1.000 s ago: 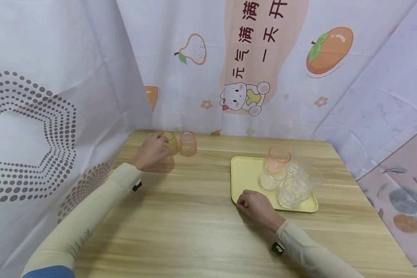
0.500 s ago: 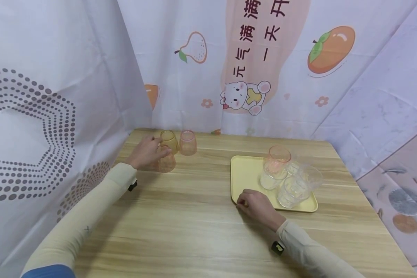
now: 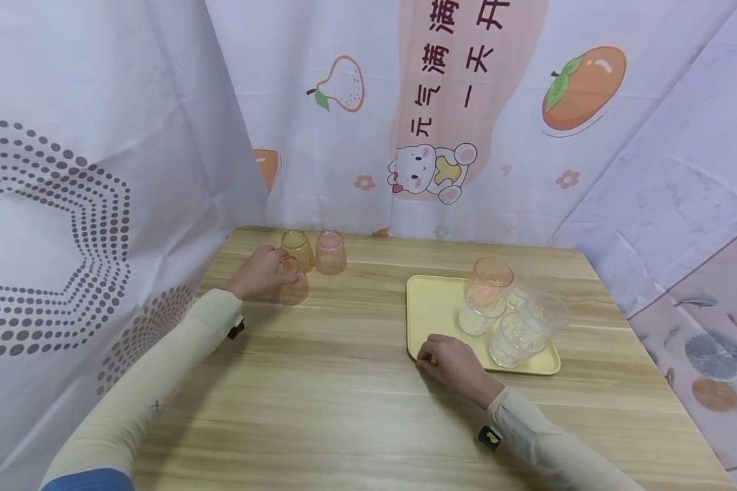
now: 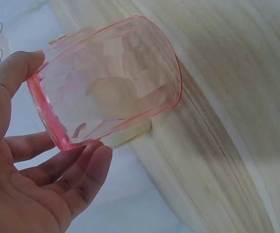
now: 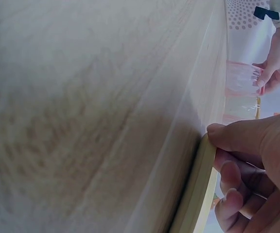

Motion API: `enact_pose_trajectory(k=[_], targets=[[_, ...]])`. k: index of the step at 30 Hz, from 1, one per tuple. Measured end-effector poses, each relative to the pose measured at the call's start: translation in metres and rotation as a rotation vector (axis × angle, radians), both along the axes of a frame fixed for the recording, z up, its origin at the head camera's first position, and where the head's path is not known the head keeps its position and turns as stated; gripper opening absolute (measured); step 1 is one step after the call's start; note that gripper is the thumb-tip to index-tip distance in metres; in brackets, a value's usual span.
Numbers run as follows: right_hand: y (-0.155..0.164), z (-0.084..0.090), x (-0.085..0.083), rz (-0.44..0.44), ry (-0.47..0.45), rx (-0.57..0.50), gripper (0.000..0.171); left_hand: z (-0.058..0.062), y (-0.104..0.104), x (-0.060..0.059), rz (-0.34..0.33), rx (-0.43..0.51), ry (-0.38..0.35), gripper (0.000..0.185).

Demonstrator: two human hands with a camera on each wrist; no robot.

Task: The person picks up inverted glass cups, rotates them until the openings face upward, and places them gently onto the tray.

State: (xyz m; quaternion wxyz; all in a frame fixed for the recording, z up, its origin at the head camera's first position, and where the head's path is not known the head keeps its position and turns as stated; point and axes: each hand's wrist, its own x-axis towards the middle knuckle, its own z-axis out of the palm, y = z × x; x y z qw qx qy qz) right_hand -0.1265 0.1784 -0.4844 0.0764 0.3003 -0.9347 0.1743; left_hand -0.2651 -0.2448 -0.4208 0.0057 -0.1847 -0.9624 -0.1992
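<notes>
My left hand [image 3: 261, 274] holds a pink cup [image 3: 294, 286] by its base, thumb on one side and fingers on the other. The cup stands upside down, its wide rim on the table. Directly behind it are an upturned yellow cup [image 3: 297, 251] and a second pink cup [image 3: 331, 254]. My right hand [image 3: 457, 367] pinches the near left edge of a yellow tray [image 3: 432, 307]; the right wrist view shows the thumb on the tray rim [image 5: 198, 189]. On the tray are several clear cups [image 3: 510, 348] and another pink cup [image 3: 493, 276], apparently stacked on a clear one.
The wooden table [image 3: 319, 409] runs up to a printed curtain [image 3: 344, 157] at the back. Another curtain [image 3: 153, 136] hangs close along the left, beside my left arm. At the tray's right, one clear cup [image 3: 548, 312] leans out over the edge.
My left hand has drawn back from beside the yellow cup, and its fingers have settled around the base of the front pink cup. The right hand and tray have stayed put.
</notes>
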Motion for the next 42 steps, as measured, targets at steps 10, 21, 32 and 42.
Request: enact_pose_trajectory(k=[10, 21, 32, 42], targets=[[-0.002, 0.001, 0.000, -0.001, 0.012, -0.004, 0.016, -0.002, 0.000, -0.001, -0.022, 0.001, 0.023, 0.051], [-0.003, 0.001, 0.000, -0.009, 0.008, 0.001, 0.015, 0.003, -0.002, 0.001, -0.039, 0.002, 0.042, 0.049], [-0.001, 0.002, 0.001, -0.013, -0.007, 0.005, 0.014, 0.014, 0.007, 0.010, -0.023, 0.093, -0.002, 0.049], [-0.001, 0.003, 0.002, -0.006, -0.006, 0.005, 0.013, 0.016, 0.029, 0.021, -0.074, 0.110, 0.067, 0.034]])
